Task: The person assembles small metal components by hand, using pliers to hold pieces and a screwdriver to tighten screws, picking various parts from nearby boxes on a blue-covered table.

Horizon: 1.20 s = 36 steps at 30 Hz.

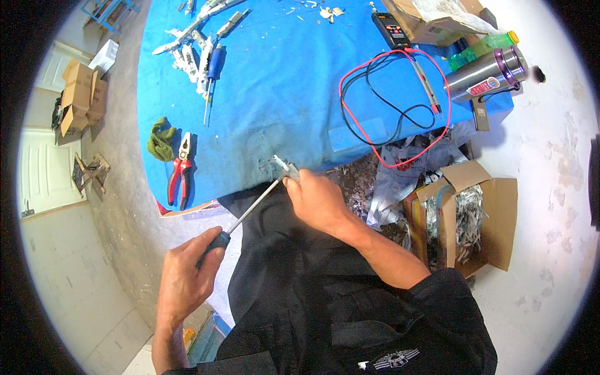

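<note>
Pale narrow part (285,165): at the near edge of the table (281,87), over a dark smudged patch of the blue cover, pinched in the right hand (319,199). One end juts past the fingers toward the far side. Whether it bears on the cover, cannot tell. Screwdriver (255,205) slants up to it, shaft end reaching the part beside the right fingertips; seat of the tip hidden.

Risks, as judged: tip skids off if pushed hard or out of line, and the right fingers lie close to its path. A sideways load could twist the part out of the pinch; with the table's edge so near, it could fall off.

Poses: left hand (187,275) short of the near edge, clear of the table, wrapped around the dark handle, forearm rising from below. Right forearm comes in from lower right, slanting inward; thumb and forefinger together on the part, remaining fingers curled.

Outward: red-and-black pliers (180,172) toward the near left corner, green cloth (161,139) just beside. Farther up the left side, pale pieces (187,59) and a blue-handled driver (215,62). Multimeter (392,30) and steel flask (478,80) toward the right edge. Open carton (500,219) below the near right corner.
</note>
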Available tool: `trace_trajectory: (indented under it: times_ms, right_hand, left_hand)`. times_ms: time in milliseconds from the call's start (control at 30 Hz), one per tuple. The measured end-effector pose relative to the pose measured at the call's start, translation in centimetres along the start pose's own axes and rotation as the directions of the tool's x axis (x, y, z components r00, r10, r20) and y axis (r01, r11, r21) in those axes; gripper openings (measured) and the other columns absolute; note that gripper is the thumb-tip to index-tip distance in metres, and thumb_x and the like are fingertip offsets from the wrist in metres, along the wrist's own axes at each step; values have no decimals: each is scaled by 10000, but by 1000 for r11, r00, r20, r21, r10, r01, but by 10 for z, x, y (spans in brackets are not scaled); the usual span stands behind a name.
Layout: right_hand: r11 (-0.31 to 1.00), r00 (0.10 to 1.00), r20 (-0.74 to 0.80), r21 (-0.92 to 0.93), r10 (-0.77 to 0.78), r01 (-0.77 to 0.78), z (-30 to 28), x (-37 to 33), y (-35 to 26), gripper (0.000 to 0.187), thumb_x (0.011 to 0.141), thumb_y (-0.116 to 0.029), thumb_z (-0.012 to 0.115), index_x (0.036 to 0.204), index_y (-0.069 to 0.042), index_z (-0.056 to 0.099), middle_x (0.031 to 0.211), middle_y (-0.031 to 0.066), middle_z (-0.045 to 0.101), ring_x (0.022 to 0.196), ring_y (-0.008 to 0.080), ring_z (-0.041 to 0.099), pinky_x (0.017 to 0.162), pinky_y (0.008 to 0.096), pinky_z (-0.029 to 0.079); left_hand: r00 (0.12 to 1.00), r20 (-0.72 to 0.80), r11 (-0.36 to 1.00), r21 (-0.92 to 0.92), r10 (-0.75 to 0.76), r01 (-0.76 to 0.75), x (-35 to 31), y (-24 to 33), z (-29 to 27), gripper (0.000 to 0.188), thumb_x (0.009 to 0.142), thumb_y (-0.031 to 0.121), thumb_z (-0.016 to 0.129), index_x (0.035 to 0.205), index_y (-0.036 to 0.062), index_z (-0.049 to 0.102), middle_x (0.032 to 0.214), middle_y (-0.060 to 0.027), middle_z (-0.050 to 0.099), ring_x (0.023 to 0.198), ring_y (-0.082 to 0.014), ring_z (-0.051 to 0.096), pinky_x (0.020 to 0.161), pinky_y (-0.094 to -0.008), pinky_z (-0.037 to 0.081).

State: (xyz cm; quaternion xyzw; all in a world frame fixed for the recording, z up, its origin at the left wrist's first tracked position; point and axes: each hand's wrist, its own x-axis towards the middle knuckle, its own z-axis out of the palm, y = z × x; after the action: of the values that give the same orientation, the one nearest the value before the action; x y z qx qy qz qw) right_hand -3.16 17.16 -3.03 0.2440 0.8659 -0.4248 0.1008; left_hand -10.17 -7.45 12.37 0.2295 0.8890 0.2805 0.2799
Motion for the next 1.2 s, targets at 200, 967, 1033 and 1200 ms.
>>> trace_trajectory:
  times_ms: [200,967,1033,1200]
  right_hand:
    - [1000,1000,-6,-3,4,-4,2,1,2,428,1064,-377,600,987,39,668,891,324,718,887,549,691,805,631,525]
    - [999,998,-51,-29,-39,37,6,-2,0,410,1069,-361,596,974,33,658,813,326,708,821,546,698,772,637,533]
    - [999,998,-46,-22,-39,38,5,-2,0,411,1069,-359,596,970,35,656,815,326,707,820,547,697,769,636,532]
    - [999,998,-45,-22,-33,32,5,-2,-1,411,1071,-358,597,961,34,652,814,321,706,814,544,696,765,634,532]
  left_hand:
    - [1000,10,1000,-2,-14,14,-1,3,3,305,978,47,712,1274,-27,722,1019,-268,772,878,-390,784,767,-423,599]
    - [999,2,999,17,-47,47,-10,4,11,323,996,70,691,1309,-9,707,1024,-270,764,870,-405,776,763,-431,590]
    - [999,16,999,13,-47,47,-10,2,11,324,999,71,688,1313,-9,705,1034,-274,764,885,-402,780,769,-426,592]
    - [999,3,999,7,-42,42,-13,0,15,320,1004,76,688,1312,-6,705,1047,-272,764,886,-402,782,766,-420,592]
